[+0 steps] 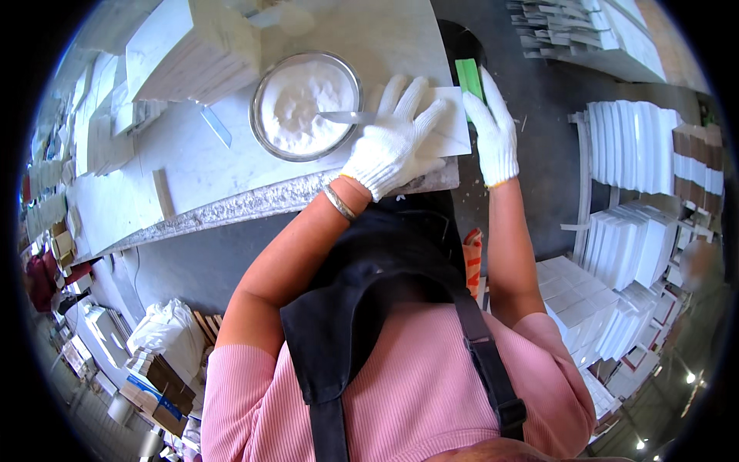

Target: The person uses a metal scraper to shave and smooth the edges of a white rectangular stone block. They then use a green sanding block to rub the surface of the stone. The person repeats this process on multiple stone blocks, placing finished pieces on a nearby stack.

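My left hand (pixel 396 138), in a white knit glove, presses palm down on a flat white tile (pixel 456 131), several fingers spread. From its left side juts the thin metal blade of a knife (pixel 345 117). The knife's handle is hidden in the hand, and its tip reaches over a clear round bowl (pixel 253 115) of white powder (pixel 304 104). At the tile's right edge, my gloved right hand (pixel 494 131) grips a bright green block (pixel 467 77) from the right, with fingers and thumb pointing away from me. Part of the block is covered by that hand.
The pale marble slab (pixel 215 173) has a rough front edge. Stacked white tiles (pixel 192 58), a glassy strip (pixel 216 127) and a narrow pale piece (pixel 162 194) are on its left. Racked white slabs (pixel 633 146) and boxed tiles (pixel 577 300) stand to the right.
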The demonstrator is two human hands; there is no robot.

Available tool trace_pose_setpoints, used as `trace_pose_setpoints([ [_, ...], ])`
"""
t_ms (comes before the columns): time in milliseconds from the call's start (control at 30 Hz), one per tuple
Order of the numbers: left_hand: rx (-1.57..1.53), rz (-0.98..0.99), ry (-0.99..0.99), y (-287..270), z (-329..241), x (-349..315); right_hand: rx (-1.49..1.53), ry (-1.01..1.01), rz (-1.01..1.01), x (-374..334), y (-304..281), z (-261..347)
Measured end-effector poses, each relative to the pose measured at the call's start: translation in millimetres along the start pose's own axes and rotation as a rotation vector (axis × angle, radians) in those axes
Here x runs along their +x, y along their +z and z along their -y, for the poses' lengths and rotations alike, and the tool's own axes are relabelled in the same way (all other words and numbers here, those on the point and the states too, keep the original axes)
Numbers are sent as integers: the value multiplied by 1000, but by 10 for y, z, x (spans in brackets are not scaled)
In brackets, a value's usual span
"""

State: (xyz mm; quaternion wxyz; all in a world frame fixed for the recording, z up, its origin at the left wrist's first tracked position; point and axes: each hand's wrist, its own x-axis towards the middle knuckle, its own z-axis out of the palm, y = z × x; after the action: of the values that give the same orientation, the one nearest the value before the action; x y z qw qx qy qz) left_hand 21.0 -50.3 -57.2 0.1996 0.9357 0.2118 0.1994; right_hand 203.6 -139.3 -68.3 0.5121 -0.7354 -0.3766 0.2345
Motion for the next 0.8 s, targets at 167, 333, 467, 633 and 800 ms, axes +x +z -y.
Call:
trace_pose_setpoints([
  [167,-82,-33,7,50,22,0,-245,-193,-14,-344,-50,228],
  [333,-54,-3,-9,34,-11,-9,134,52,31,-8,-19,-46],
  [467,-93,-19,-6,53,13,-7,172,75,51,-165,-48,214],
  [633,-17,7,-2,16,15,7,-114,-98,-39,-181,18,110],
  [800,-49,-16,-17,44,1,-19,328,179,18,-25,-49,-67],
])
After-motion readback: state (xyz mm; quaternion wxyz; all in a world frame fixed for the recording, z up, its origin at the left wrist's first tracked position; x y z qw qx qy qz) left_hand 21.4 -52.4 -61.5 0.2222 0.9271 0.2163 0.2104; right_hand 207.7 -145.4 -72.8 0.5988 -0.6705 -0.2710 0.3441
